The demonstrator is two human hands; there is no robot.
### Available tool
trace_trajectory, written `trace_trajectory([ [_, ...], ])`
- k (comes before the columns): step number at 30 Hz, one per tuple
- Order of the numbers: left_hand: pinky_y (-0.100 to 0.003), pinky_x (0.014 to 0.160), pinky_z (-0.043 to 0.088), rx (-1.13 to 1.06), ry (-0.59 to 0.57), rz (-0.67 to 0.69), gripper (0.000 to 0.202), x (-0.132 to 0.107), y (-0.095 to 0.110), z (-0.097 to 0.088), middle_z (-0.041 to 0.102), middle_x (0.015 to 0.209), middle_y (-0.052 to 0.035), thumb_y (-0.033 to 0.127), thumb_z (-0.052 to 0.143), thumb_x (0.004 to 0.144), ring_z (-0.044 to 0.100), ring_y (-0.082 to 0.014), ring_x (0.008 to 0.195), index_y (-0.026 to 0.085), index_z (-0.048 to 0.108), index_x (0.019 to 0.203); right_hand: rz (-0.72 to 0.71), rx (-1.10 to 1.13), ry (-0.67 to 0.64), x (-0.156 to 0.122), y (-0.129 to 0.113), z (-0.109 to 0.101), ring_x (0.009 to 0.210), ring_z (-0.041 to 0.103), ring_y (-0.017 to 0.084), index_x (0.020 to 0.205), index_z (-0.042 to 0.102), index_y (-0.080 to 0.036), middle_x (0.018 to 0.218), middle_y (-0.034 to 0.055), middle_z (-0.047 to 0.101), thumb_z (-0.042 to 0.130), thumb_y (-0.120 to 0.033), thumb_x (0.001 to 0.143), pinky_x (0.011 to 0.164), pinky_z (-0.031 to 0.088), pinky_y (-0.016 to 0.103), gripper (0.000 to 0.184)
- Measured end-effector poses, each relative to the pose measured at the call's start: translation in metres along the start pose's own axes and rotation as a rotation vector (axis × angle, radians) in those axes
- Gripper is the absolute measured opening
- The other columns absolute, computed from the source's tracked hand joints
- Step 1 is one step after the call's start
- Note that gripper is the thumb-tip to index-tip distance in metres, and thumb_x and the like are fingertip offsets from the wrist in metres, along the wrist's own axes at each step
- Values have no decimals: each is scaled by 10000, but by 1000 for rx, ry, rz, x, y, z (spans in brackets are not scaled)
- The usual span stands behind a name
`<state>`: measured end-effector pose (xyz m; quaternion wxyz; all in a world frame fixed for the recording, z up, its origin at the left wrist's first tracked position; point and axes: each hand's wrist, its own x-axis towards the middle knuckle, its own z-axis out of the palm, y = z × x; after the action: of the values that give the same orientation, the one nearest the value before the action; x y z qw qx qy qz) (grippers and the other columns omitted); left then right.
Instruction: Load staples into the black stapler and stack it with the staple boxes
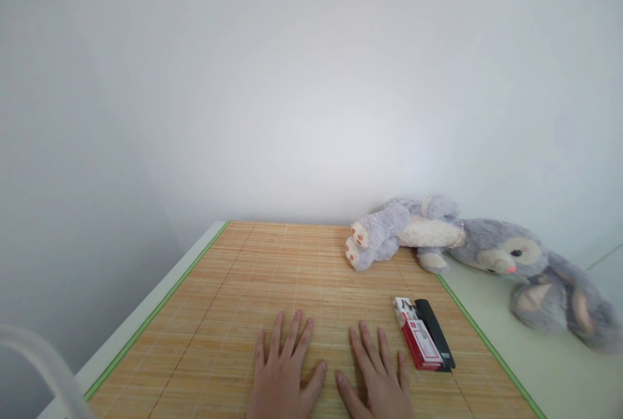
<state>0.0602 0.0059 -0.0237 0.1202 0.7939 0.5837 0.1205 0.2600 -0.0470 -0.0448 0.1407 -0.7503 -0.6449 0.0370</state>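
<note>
My left hand lies palm down on the bamboo mat, fingers spread, holding nothing. Beside it, a short gap to the right, my right hand rests flat the same way, also with fingers apart and nothing in it. Just right of my right hand lies a small red and white box. A flat black case sits against the box's right side; what it contains cannot be seen.
A grey plush rabbit lies on its side along the back right, its head and ears beyond the mat on the pale tabletop. A white wall stands behind. A blurred white curved bar crosses the lower left corner.
</note>
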Motion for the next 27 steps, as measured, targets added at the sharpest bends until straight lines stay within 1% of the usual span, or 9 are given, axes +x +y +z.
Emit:
trace_trajectory([
  [2, -714, 1236, 32, -43, 16, -93, 582, 2, 17, 2, 257, 1664, 79, 578, 401, 984, 115, -373, 1578, 409, 406, 1541, -46, 172, -9, 0, 11, -20, 1523, 331, 333, 1567, 413, -264, 1611, 68, 427, 485, -547, 937, 1199, 348, 576, 694],
  [4, -686, 1253, 48, -177, 23, -144, 571, 4, 46, 9, 322, 1651, 46, 575, 333, 1010, 125, -361, 1580, 352, 479, 1515, -42, 323, 123, 3, 32, -45, 1554, 265, 292, 1594, 359, -223, 1642, 88, 383, 457, -534, 955, 1231, 323, 505, 718],
  [6, -552, 1301, 98, -446, -23, -51, 617, 7, 85, 21, 324, 1661, 4, 558, 299, 1028, 168, -284, 1581, 278, 401, 1568, 25, 433, 262, 10, 61, -69, 1578, 185, 274, 1611, 313, -216, 1677, 76, 311, 459, -561, 953, 1265, 252, 499, 757],
  [8, -434, 1307, 153, -811, -108, -34, 690, 14, 128, 36, 227, 1700, -22, 562, 368, 1017, 177, -234, 1581, 234, 277, 1617, 172, 503, 352, 19, 95, -86, 1569, 220, 263, 1598, 344, -217, 1666, 76, 340, 464, -597, 941, 1275, 219, 480, 768],
  [11, -306, 1285, 162, -1337, -198, -49, 731, 30, 184, 54, 167, 1719, -20, 541, 420, 1018, 141, -177, 1583, 224, 193, 1636, 320, 637, 305, 32, 137, -93, 1536, 310, 298, 1563, 405, -122, 1635, 149, 380, 463, -661, 904, 1276, 190, 485, 853],
  [15, -270, 1239, 269, -1587, -227, -120, 756, 54, 221, 67, 286, 1687, -68, 451, 491, 988, 294, -191, 1541, 169, 210, 1631, 389, 884, 199, 36, 146, -81, 1497, 388, 306, 1500, 516, -160, 1587, 118, 464, 552, -700, 834, 1269, 235, 472, 858],
  [17, -290, 1242, 272, -1585, -218, -140, 742, 60, 220, 67, 323, 1673, -63, 437, 508, 973, 312, -205, 1535, 179, 254, 1621, 404, 960, 212, 36, 131, -72, 1494, 396, 294, 1482, 545, -203, 1560, 75, 509, 610, -688, 811, 1277, 229, 458, 830],
  [20, -307, 1254, 252, -1542, -164, -179, 717, 60, 198, 62, 327, 1671, -63, 457, 518, 971, 300, -211, 1541, 184, 314, 1601, 409, 1048, 226, 34, 95, -58, 1508, 373, 284, 1466, 566, -226, 1553, 52, 519, 639, -664, 820, 1289, 201, 445, 784],
  [27, -390, 1247, 302, -1416, 5, -309, 614, 43, 80, 20, 515, 1555, -101, 503, 522, 952, 450, -251, 1461, 155, 539, 1457, 272, 1200, 70, 30, -12, -16, 1491, 406, 280, 1474, 557, -240, 1543, 64, 534, 579, -601, 907, 1272, 253, 479, 672],
])
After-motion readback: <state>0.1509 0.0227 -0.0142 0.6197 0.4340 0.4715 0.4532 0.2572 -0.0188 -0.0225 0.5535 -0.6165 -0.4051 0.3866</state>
